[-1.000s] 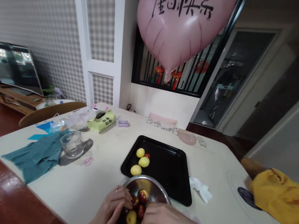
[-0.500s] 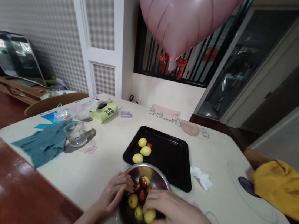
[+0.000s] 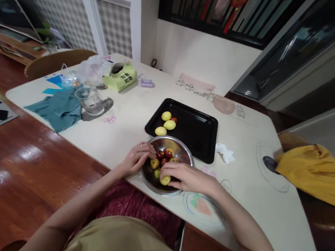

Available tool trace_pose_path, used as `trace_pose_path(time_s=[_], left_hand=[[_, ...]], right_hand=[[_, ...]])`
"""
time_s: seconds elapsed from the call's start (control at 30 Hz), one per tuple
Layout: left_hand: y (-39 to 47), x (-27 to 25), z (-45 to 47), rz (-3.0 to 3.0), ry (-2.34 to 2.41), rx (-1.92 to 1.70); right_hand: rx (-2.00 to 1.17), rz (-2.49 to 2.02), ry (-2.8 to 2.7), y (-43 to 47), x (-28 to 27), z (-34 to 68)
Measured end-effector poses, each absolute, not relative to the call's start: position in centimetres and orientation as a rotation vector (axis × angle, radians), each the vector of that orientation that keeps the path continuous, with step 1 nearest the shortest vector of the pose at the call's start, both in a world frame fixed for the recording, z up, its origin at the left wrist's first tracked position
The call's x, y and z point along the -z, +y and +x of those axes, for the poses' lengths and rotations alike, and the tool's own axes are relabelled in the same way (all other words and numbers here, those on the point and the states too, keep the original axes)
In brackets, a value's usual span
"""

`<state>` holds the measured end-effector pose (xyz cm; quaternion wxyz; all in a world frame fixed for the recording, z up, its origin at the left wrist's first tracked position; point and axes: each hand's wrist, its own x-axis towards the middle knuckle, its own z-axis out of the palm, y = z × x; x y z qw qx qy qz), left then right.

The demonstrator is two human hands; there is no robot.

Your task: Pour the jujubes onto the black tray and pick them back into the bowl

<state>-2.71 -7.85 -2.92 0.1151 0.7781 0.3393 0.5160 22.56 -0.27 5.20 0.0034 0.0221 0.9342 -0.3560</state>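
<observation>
A shiny metal bowl (image 3: 188,159) stands at the table's near edge, with several red-brown and yellow-green fruits inside that look like jujubes (image 3: 154,163). My left hand (image 3: 139,157) holds the bowl's left rim, fingers bent over it toward the fruit. Inside the bowl, my right hand (image 3: 183,176) has its fingers closed around a yellow-green jujube (image 3: 164,180); its fingertips are partly hidden. Just behind the bowl lies a black tray (image 3: 194,131). Several jujubes rest at its left side, yellow ones (image 3: 170,125) and a small red-brown one (image 3: 173,119).
Left on the table (image 3: 125,115) are a teal cloth (image 3: 59,109), a clear container (image 3: 91,101), plastic bags (image 3: 92,70) and a green tissue pack (image 3: 121,77). A crumpled tissue (image 3: 225,153) lies right of the tray. Yellow fabric (image 3: 317,175) drapes over a chair at right.
My view has tilted down, bringing my lap and forearms into sight. Both hands remain at the bowl, and the yellow-green jujube is still in my right hand's fingers.
</observation>
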Motion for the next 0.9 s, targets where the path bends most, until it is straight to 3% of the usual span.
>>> trace_pose_path(time_s=[0.7,0.9], left_hand=[[-7.8,2.6,-2.7,2.304,0.982,-1.51],[-7.6,3.2,-2.7,2.272,0.964,-1.526]], right_hand=[[1.038,0.173,2.962,2.3,-5.8,23.4],[0.793,0.59,3.35,7.5,-6.7,23.3]])
